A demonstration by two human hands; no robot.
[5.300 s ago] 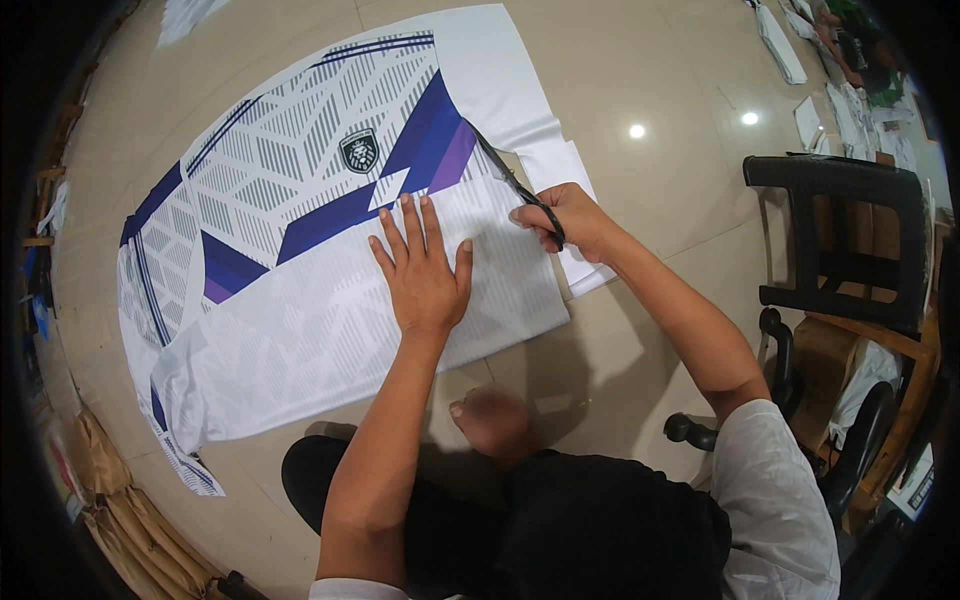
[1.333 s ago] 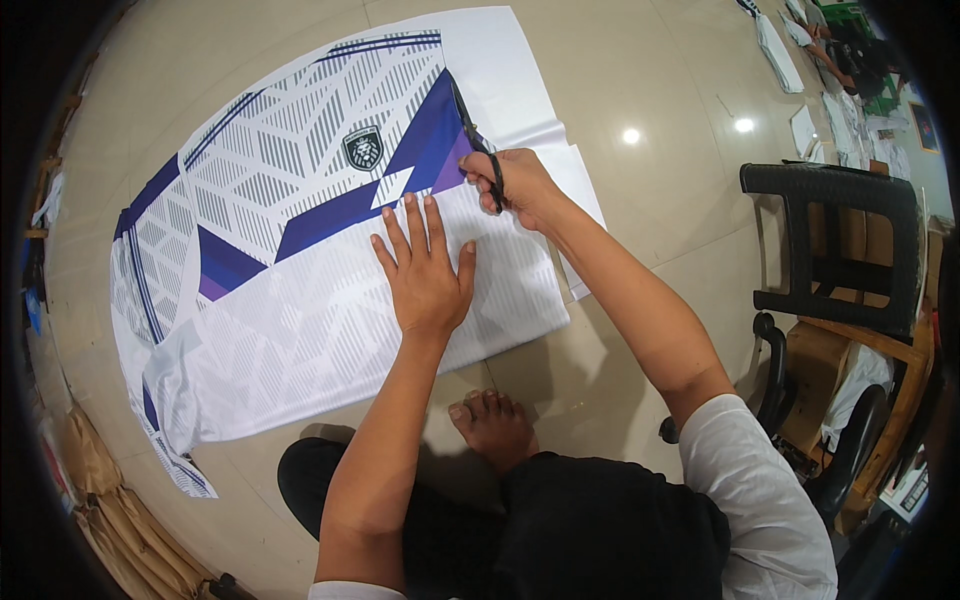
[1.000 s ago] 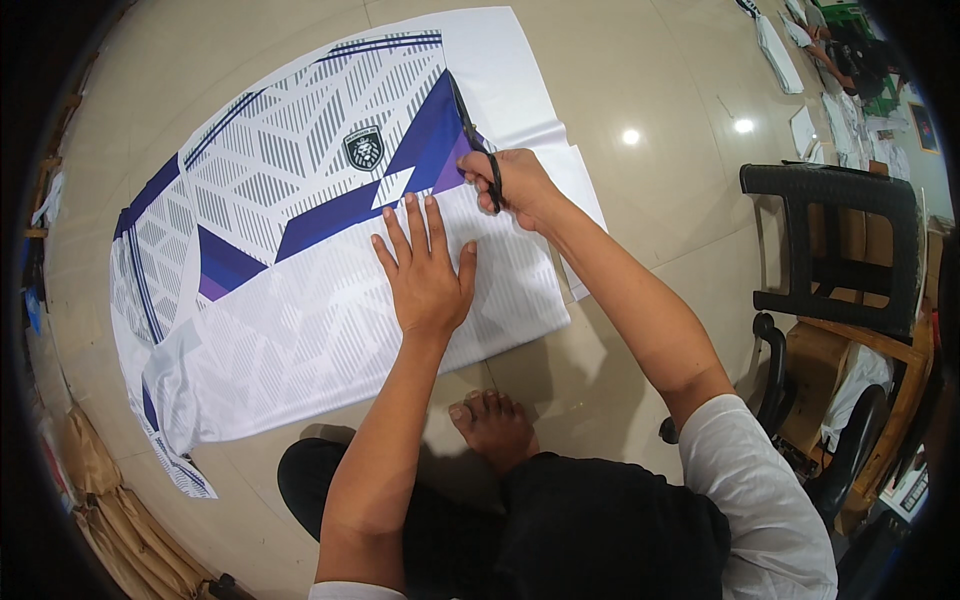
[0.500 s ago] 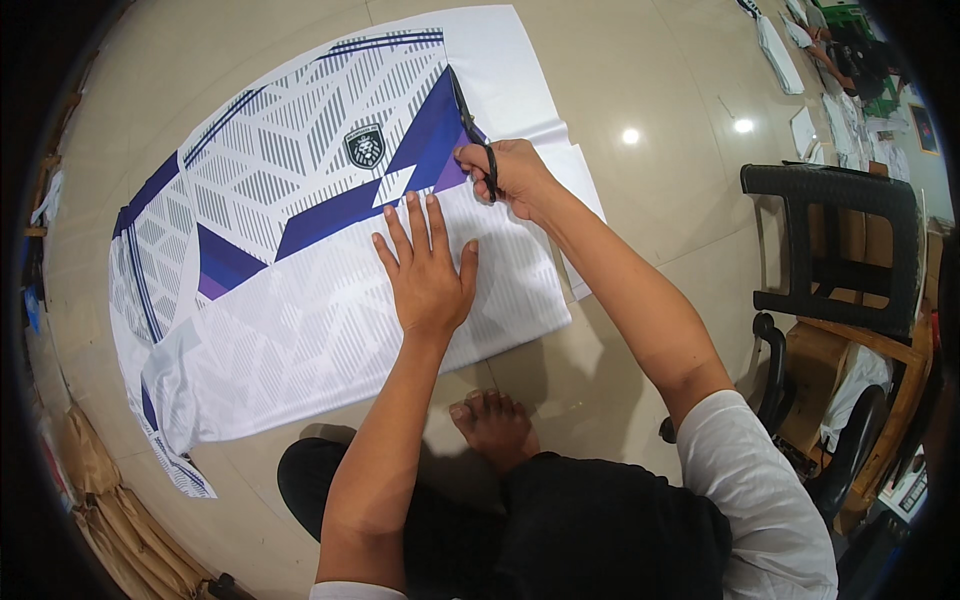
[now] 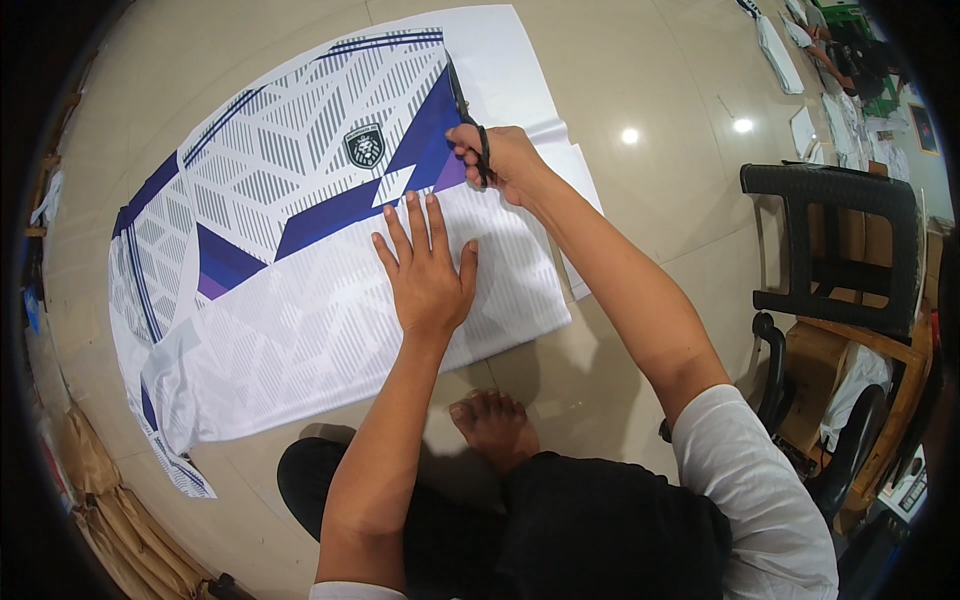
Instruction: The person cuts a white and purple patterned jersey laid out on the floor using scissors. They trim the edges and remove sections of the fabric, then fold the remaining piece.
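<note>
A large sheet of printed fabric (image 5: 310,150) lies on the floor, white with grey stripes, blue and purple bands and a dark lion crest (image 5: 364,146). Its near part is folded over, showing the pale reverse side (image 5: 300,330). My left hand (image 5: 430,275) rests flat on that folded part, fingers spread, pressing it down. In my right hand (image 5: 500,160) are black scissors (image 5: 484,150), gripped by the handles at the right edge of the blue band. The blades point away from me along the fabric's edge; how far they are apart is hard to see.
A black plastic stool (image 5: 835,190) lies to the right, above a wooden frame with a cardboard box (image 5: 812,385). Brown paper or cloth bundles (image 5: 125,530) sit at the lower left. Another person (image 5: 865,60) is at the far right near white fabric pieces (image 5: 778,58). My bare foot (image 5: 495,428) is near the fabric.
My right hand with the scissors has shifted slightly left and away from me, and its fingers have drawn closer together. My left hand has stayed in place.
</note>
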